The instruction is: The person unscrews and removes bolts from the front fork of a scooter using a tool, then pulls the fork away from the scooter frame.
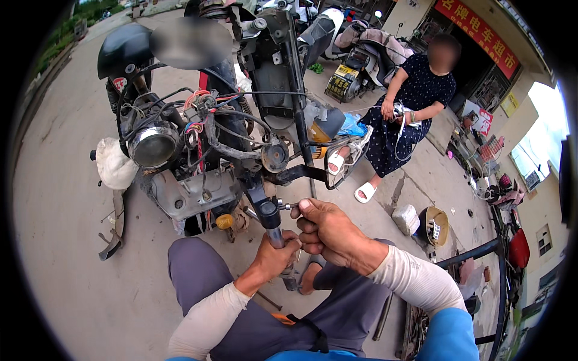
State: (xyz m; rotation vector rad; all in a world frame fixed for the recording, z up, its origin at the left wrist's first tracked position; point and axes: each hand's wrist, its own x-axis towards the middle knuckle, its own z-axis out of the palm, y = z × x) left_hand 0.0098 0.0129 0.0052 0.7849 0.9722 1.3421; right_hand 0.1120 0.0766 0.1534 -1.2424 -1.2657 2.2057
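Left hand (272, 256) is gripping the metal tube (275, 237) below the motorbike's (201, 191) black clamp (268, 210); right hand (337, 231) is pinching a thin metal piece (294, 205) beside the clamp's bolts (281, 205).

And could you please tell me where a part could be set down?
Bare concrete lies left of the curved metal strip and left knee; a smaller patch shows between the right hand and the white block. It is crowded around the headlight and where the left hand grips the fork tube.
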